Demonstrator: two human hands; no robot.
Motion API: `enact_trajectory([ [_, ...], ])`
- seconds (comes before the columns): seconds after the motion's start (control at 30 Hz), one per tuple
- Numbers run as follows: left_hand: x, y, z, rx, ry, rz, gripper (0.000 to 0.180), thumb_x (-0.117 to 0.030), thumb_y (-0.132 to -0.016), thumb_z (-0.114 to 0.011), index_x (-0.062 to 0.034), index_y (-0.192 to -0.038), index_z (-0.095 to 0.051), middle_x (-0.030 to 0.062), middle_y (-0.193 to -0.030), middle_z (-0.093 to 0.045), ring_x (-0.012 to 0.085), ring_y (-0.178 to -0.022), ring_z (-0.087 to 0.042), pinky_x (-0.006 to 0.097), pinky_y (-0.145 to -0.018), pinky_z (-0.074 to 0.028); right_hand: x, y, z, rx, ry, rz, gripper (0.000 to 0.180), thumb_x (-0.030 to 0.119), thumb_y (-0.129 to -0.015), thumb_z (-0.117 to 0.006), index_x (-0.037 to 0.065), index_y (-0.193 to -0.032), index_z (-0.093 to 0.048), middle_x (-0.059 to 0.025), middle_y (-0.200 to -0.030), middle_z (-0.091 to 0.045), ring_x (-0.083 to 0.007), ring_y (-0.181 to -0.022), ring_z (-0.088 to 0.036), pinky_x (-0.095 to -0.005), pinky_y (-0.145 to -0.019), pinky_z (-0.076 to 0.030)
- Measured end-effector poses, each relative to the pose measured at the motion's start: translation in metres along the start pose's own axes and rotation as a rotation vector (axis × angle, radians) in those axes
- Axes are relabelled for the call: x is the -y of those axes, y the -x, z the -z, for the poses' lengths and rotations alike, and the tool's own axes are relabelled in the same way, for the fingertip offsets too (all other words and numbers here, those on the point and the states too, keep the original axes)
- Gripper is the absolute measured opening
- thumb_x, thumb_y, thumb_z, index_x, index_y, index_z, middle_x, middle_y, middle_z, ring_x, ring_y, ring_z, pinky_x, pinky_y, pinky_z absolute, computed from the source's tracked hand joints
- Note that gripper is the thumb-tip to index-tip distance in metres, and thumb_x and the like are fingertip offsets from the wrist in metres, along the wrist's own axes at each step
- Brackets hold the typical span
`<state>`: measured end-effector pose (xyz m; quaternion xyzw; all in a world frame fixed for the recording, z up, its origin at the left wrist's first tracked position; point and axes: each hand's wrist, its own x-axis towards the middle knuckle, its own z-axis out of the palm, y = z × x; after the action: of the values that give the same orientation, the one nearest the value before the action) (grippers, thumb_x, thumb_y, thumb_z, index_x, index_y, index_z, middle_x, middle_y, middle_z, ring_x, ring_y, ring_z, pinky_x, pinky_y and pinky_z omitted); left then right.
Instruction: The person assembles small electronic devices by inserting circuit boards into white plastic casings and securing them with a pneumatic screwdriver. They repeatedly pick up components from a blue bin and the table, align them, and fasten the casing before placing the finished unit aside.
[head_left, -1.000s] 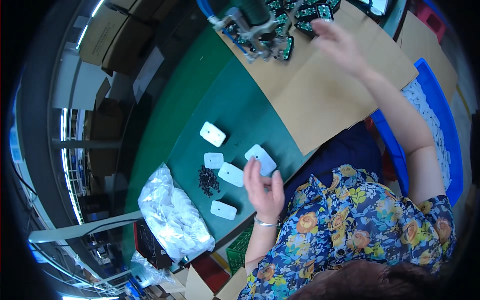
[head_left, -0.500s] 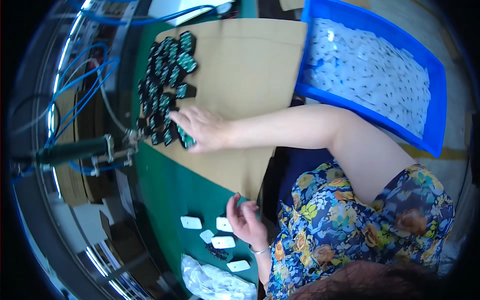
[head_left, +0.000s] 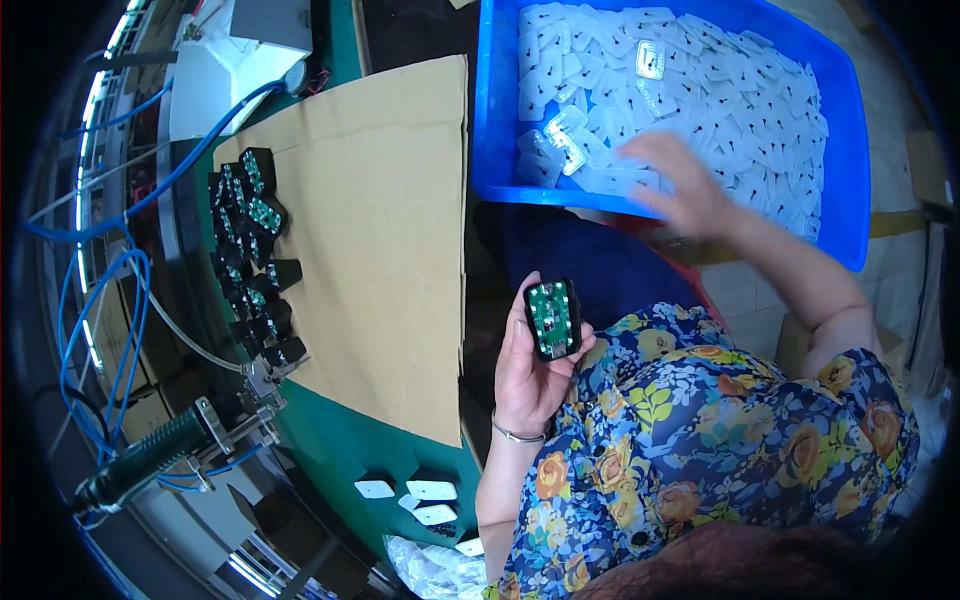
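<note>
My left hand (head_left: 520,385) is closed round a small black case (head_left: 553,318) in front of my body, and the case's green circuit board faces up. Over the near edge of a blue bin (head_left: 847,140) is my right hand (head_left: 690,195), blurred, its thumb apart from its fingers and nothing visible in it. Many thin translucent white pieces (head_left: 740,130), each with a small black mark, fill the bin. Several more black cases with green boards (head_left: 240,250) lie in a cluster on the left side of a cardboard sheet (head_left: 380,230).
Several white rounded covers (head_left: 432,490) lie on the green table (head_left: 345,430), close to small black parts and a clear plastic bag (head_left: 430,570). A dark green cylindrical tool (head_left: 150,460) on a metal mount and looping blue cables (head_left: 65,330) occupy the left side.
My right hand has left the black cases and moved right to the bin. My left hand, empty before, has risen and now holds a black case. The view has shifted.
</note>
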<state>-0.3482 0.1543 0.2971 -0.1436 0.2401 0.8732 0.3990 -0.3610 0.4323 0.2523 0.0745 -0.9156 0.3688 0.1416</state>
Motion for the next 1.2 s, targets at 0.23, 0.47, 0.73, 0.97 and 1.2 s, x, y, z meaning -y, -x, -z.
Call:
enact_trajectory([
  [0.23, -0.002, 0.005, -0.009, -0.085, -0.186, -0.002, 0.062, -0.038, -0.086, -0.054, -0.0117, -0.135, -0.026, 0.0109, -0.114, -0.052, 0.0270, -0.092, -0.059, 0.040, -0.081, -0.049, -0.154, 0.022, 0.019, 0.405, 0.466, -0.053, 0.063, 0.012, -0.061, -0.074, 0.015, -0.120, -0.050, -0.0116, -0.123, -0.044, -0.0320, -0.118, -0.037, -0.0427, -0.100, -0.031],
  [0.47, 0.000, 0.006, -0.010, -0.080, -0.211, -0.003, 0.064, -0.036, -0.088, -0.053, -0.0093, -0.136, -0.021, 0.0119, -0.115, -0.051, 0.0266, -0.093, -0.060, 0.038, -0.084, -0.049, -0.154, 0.011, 0.011, 0.508, 0.424, 0.005, 0.060, 0.009, -0.063, -0.073, 0.012, -0.118, -0.049, -0.0123, -0.124, -0.042, -0.0323, -0.119, -0.037, -0.0417, -0.100, -0.031],
  [0.73, -0.002, 0.003, -0.014, -0.095, -0.334, 0.037, 0.067, -0.039, -0.086, -0.054, -0.0058, -0.136, -0.023, 0.0115, -0.118, -0.049, 0.0246, -0.098, -0.057, 0.040, -0.085, -0.049, -0.138, 0.002, 0.019, 0.473, 0.349, 0.094, 0.057, 0.009, -0.066, -0.070, 0.001, -0.117, -0.044, -0.0145, -0.121, -0.045, -0.0322, -0.117, -0.039, -0.0400, -0.098, -0.034],
  [0.97, -0.009, -0.009, -0.024, 0.125, -0.453, 0.082, 0.075, -0.042, -0.085, -0.055, 0.0015, -0.137, -0.021, 0.0145, -0.130, -0.037, 0.0218, -0.114, -0.047, 0.036, -0.083, -0.050, 0.033, -0.040, 0.038, 0.874, -0.096, 0.149, 0.057, 0.015, -0.074, -0.065, 0.000, -0.123, -0.040, -0.0185, -0.118, -0.050, -0.0344, -0.108, -0.049, -0.0395, -0.090, -0.041],
  [1.2, -0.014, 0.024, -0.013, 0.048, -0.376, -0.100, 0.076, -0.044, -0.084, -0.056, 0.0037, -0.135, -0.024, 0.0136, -0.124, -0.045, 0.0215, -0.109, -0.052, 0.034, -0.081, -0.052, 0.068, -0.021, -0.020, 0.674, -1.147, -0.104, 0.062, 0.029, -0.081, -0.063, 0.000, -0.128, -0.035, -0.0159, -0.125, -0.046, -0.0270, -0.115, -0.047, -0.0360, -0.096, -0.038],
])
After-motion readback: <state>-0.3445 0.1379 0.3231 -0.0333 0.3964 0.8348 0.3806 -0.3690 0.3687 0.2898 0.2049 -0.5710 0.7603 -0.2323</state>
